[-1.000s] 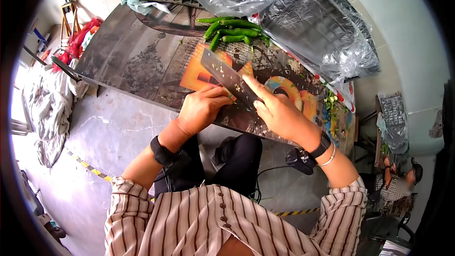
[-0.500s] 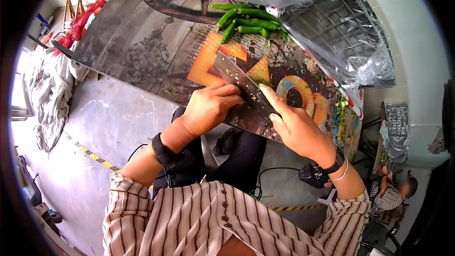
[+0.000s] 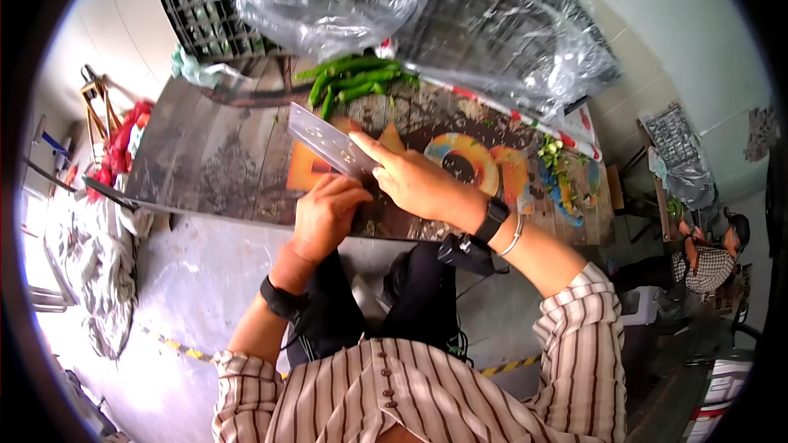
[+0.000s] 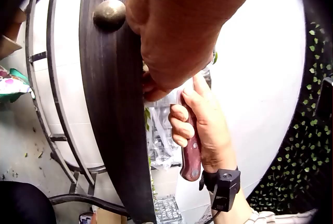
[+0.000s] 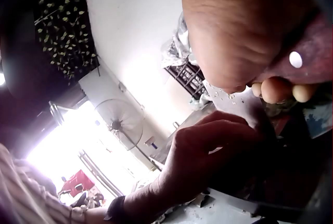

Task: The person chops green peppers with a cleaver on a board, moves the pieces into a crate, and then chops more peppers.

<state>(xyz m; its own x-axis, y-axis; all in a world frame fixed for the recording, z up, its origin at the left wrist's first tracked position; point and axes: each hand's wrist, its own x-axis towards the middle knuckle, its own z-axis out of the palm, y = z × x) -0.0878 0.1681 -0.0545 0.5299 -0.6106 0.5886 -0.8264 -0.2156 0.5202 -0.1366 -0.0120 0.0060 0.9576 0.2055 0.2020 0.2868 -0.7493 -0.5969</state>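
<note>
My right hand [image 3: 419, 184] grips a broad cleaver [image 3: 320, 135], its index finger laid along the blade, which carries small pale bits. In the left wrist view the fingers of the right hand [image 4: 210, 125] wrap the reddish-brown handle [image 4: 191, 154]. Close against the blade's near side, at the table's front edge, is my left hand [image 3: 324, 213] with bent fingers; whatever lies under its fingertips is hidden. The right wrist view shows the left hand [image 5: 203, 146] in shadow beside the blade [image 5: 229, 99]. Several green peppers [image 3: 353, 82] lie in a pile beyond the cleaver.
Plastic-covered black crates [image 3: 509, 33] line the back of the patterned table [image 3: 197, 156]. Green scraps [image 3: 554, 156] lie toward its right end. A pale cloth heap [image 3: 94, 271] is on the floor at left. Another person [image 3: 706, 267] is at the far right.
The head view has shifted, so the table, hands and peppers appear farther left and lower. Both hands keep their places around the cleaver, with its blade tilted slightly flatter across the view.
</note>
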